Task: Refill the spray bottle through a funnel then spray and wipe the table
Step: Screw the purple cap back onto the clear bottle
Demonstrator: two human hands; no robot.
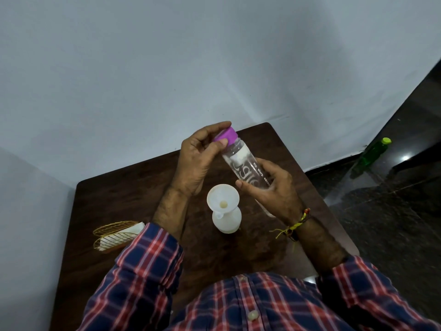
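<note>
A clear water bottle [245, 161] with white lettering is held tilted above the table, its purple cap [226, 135] pointing up and away. My left hand [198, 161] pinches the cap between thumb and fingers. My right hand [269, 187] grips the lower body of the bottle. Below them a white funnel [223, 199] sits in the neck of a white spray bottle [228, 222] that stands upright on the dark wooden table [133, 194]. No spray head is visible.
A gold wire holder [114, 235] with white napkins sits near the table's left edge. A green bottle [374, 151] with a lime cap stands on the dark floor at right. White walls enclose the table's far and left sides.
</note>
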